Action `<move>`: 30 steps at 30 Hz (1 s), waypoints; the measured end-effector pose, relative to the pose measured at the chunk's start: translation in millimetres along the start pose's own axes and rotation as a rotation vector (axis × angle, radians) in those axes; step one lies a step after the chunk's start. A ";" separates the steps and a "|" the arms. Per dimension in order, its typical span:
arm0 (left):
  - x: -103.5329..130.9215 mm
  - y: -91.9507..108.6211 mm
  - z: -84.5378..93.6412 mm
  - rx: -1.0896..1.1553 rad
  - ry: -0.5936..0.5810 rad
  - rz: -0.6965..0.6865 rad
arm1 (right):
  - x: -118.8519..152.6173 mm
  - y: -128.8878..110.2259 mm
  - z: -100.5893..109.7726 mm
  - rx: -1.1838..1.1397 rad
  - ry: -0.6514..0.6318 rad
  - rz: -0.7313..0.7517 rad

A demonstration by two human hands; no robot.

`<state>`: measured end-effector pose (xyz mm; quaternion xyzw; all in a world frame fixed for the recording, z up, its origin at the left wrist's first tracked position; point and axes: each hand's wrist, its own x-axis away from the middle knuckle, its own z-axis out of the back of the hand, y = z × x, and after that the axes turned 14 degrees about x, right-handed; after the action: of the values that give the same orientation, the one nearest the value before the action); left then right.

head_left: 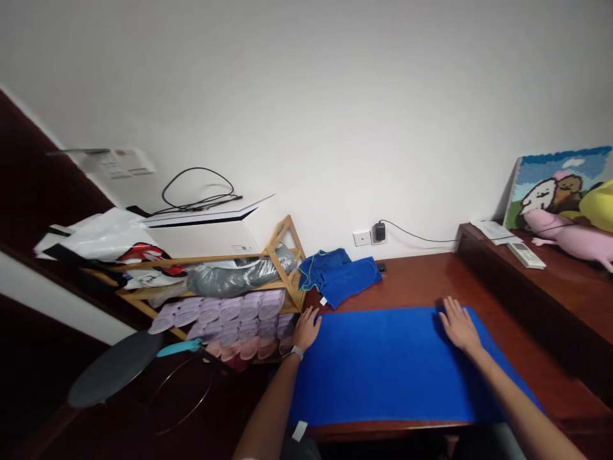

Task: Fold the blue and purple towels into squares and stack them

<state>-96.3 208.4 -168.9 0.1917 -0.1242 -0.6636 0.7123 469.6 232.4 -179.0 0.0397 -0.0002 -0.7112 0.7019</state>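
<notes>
Blue cloth (383, 364) is spread flat on the counter (416, 281), mostly between the two hands and running back from the fingers toward the body. Left hand (307, 329): fingers extended, slightly apart, palm down at the far left corner, overlapping the left edge. Right hand (460, 324): fingers open and spread, palm down near the far right corner, tips just past the far edge. Neither hand has a pinch on anything; both just rest.

Handling, my read: light, soft, thin, probably microfibre or similar. No stiffness to speak of, so it'll bend and sag wherever it isn't held. Not fragile. Slip looks low against skin, but it could slide or ruck on the smooth wood if pushed sideways. Press lightly.

Best hold: pinch the far corners, thumb under and fingers on top, both near the present finger positions. A mid-edge grab would likely let the corners droop. Smooth with flat fingers, from the middle outward.

White tag (299, 431) sticks out at the near left corner, on the body side of the left fingers; keep it out of the pinch. Crumpled blue fabric (342, 276) lies just beyond the left fingers, toward the wall (383, 128); same colour, so don't snag it along with the far edge.
</notes>
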 end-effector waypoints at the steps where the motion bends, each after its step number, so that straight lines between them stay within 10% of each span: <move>1: 3.3 -1.6 -0.4 0.006 0.022 -0.010 | 11.5 -24.9 4.5 -0.042 0.044 0.053; 10: 27.1 -21.5 -18.2 0.043 0.128 -0.027 | 72.4 -230.0 50.1 -0.286 -0.085 0.615; 20: 30.2 -35.7 -35.3 0.040 0.136 -0.051 | 34.0 -382.8 59.9 -0.295 -0.104 0.621; 25: 29.9 -37.6 -35.1 0.060 0.138 -0.040 | 31.7 -387.5 43.4 -0.291 -0.106 0.604; 30: 29.9 -34.1 -31.1 0.081 0.128 -0.034 | 16.4 -280.6 20.9 -0.204 -0.098 0.417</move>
<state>-110.9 180.5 -214.0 0.2646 -0.1019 -0.6566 0.6989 188.1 218.9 -174.8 -0.0666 0.0294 -0.5482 0.8332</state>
